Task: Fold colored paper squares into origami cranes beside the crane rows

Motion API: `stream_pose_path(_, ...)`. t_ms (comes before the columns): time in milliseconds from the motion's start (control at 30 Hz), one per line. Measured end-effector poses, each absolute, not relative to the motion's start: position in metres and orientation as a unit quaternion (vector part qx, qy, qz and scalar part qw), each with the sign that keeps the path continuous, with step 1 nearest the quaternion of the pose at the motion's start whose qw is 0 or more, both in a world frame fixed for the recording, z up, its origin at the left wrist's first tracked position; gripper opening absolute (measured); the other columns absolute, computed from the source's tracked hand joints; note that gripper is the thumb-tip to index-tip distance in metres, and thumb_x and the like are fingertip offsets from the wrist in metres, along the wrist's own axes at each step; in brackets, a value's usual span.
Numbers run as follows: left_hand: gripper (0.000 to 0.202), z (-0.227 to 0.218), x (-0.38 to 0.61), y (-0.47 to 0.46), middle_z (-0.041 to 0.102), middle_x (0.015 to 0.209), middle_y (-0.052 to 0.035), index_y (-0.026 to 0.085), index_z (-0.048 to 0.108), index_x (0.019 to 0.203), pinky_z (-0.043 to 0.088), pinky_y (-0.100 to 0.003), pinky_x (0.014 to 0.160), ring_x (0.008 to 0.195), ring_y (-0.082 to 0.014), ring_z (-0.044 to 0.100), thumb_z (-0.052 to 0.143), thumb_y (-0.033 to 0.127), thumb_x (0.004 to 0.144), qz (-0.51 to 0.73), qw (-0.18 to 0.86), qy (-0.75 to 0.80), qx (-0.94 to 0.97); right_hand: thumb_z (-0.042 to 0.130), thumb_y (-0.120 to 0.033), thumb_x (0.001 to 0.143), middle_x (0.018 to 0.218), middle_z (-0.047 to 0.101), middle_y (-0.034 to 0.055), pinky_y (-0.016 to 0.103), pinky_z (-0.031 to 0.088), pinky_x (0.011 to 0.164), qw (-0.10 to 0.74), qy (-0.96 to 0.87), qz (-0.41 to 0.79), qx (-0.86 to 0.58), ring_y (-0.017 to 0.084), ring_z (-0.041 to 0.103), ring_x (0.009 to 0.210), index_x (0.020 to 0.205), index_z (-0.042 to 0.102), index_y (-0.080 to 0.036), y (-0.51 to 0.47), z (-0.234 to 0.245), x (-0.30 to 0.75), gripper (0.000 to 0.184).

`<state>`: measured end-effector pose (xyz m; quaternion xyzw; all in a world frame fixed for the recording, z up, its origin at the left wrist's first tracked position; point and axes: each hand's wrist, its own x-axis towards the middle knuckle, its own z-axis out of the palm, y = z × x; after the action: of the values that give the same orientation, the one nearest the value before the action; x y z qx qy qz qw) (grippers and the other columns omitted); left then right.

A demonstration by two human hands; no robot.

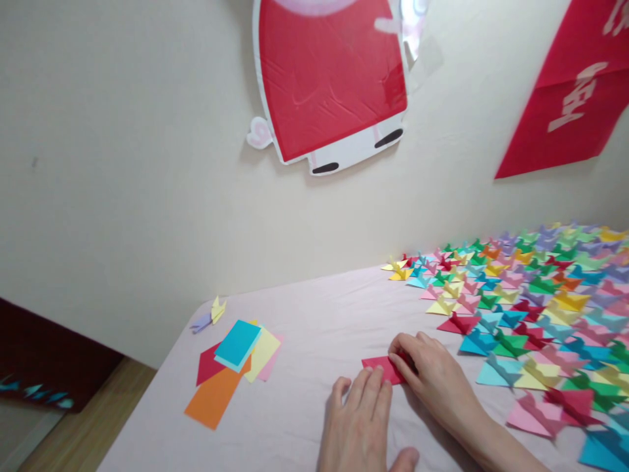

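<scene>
Only one red paper (379, 368) is being worked. It lies flat near the front middle of the desk (314, 328), with both hands on it. The left hand (361, 419) lies palm down, fingers loosely spread, its fingertips on the paper's near edge. The right hand (427, 370) is curled over the paper's right end and presses it down with its fingertips.

To the left, well apart, five flat sheets (230, 367) overlap: orange, dark red, yellow and pink, with blue on top. Beyond them, near the far corner, sit two small folded pieces (211, 314), one yellow and one lavender. On the right, folded paper shapes (531, 308) lie in rows, dozens in many colours, too many to count.

A pale pink cloth covers the desk. Behind it rises a cream wall bearing one red and white foil balloon (334, 78) and one red banner (570, 92) with white lettering. Wooden floor (73, 432) shows at the lower left.
</scene>
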<state>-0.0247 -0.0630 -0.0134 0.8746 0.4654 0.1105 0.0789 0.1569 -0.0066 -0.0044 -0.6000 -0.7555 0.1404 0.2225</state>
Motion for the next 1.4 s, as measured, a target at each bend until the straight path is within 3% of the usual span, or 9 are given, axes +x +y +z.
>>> stream_pose_path(300,0.074,-0.01,-0.019,-0.061,0.045,0.149,-0.0086,0.018,0.049,0.142,0.044,-0.059,0.1,0.13,-0.0359,0.05,0.047,0.068,0.087,0.074,0.105,0.486,0.864,0.051,-0.017,0.086,0.098,0.06,0.0056,0.038,0.04,0.081,0.277,-0.787,0.177,-0.522,0.024,0.055,0.092,0.092,0.056,-0.023,-0.014,0.006,0.154,0.01)
stream_pose_path(500,0.074,-0.019,-0.024,-0.06,0.051,0.145,-0.0084,0.019,0.054,0.137,0.048,-0.052,0.094,0.123,-0.0336,0.055,0.047,0.07,0.084,0.111,0.045,0.472,0.873,0.053,-0.015,0.08,0.098,0.059,0.0043,0.039,0.039,0.083,0.248,-0.784,0.198,-0.533,0.024,0.053,0.093,0.089,0.055,-0.023,-0.015,0.01,0.15,0.013)
stream_pose_path(633,0.067,-0.032,-0.027,-0.056,0.06,0.137,-0.0057,0.02,0.063,0.124,0.049,-0.043,0.086,0.115,-0.028,0.061,0.046,0.071,0.083,0.169,-0.031,0.446,0.878,0.053,-0.015,0.075,0.099,0.059,0.0041,0.039,0.038,0.084,0.237,-0.782,0.205,-0.539,0.024,0.053,0.094,0.089,0.055,-0.023,-0.013,0.009,0.151,0.016)
stream_pose_path(767,0.054,-0.055,-0.026,-0.048,0.068,0.127,-0.0037,0.021,0.066,0.112,0.049,-0.036,0.075,0.104,-0.0235,0.066,0.046,0.064,0.086,0.24,-0.123,0.421,0.866,0.052,-0.013,0.071,0.1,0.06,0.0045,0.038,0.038,0.082,0.234,-0.778,0.217,-0.541,0.024,0.053,0.094,0.09,0.055,-0.023,-0.011,0.009,0.151,0.021)
stream_pose_path(867,0.028,-0.065,-0.028,-0.047,0.071,0.121,0.0,0.025,0.065,0.11,0.048,-0.033,0.075,0.103,-0.0202,0.067,0.048,0.039,0.094,0.267,-0.168,0.428,0.847,0.052,-0.012,0.068,0.1,0.061,0.0049,0.038,0.039,0.082,0.23,-0.772,0.228,-0.547,0.024,0.053,0.094,0.091,0.056,-0.023,-0.01,0.009,0.15,0.025)
stream_pose_path(933,0.026,-0.063,-0.031,-0.049,0.067,0.127,0.0024,0.028,0.063,0.115,0.048,-0.03,0.078,0.109,-0.0183,0.065,0.045,0.022,0.096,0.23,-0.154,0.437,0.856,0.052,-0.011,0.067,0.1,0.061,0.0054,0.039,0.039,0.083,0.23,-0.766,0.235,-0.553,0.025,0.053,0.094,0.092,0.056,-0.023,-0.009,0.01,0.15,0.028)
stream_pose_path(1033,0.032,-0.053,-0.035,-0.053,0.064,0.132,0.0016,0.031,0.062,0.12,0.048,-0.03,0.081,0.113,-0.0195,0.064,0.046,0.016,0.097,0.186,-0.116,0.448,0.867,0.051,-0.009,0.066,0.101,0.062,0.0059,0.04,0.039,0.084,0.236,-0.754,0.25,-0.559,0.025,0.053,0.095,0.093,0.057,-0.022,-0.01,0.01,0.15,0.031)
stream_pose_path(1400,0.033,-0.042,-0.034,-0.057,0.062,0.134,0.0009,0.036,0.061,0.126,0.048,-0.033,0.082,0.115,-0.0221,0.063,0.048,0.025,0.098,0.173,-0.066,0.468,0.864,0.041,-0.002,0.051,0.102,0.064,0.0046,0.042,0.042,0.091,0.295,-0.726,0.324,-0.53,0.025,0.055,0.102,0.099,0.057,-0.024,-0.004,-0.003,0.164,0.055)
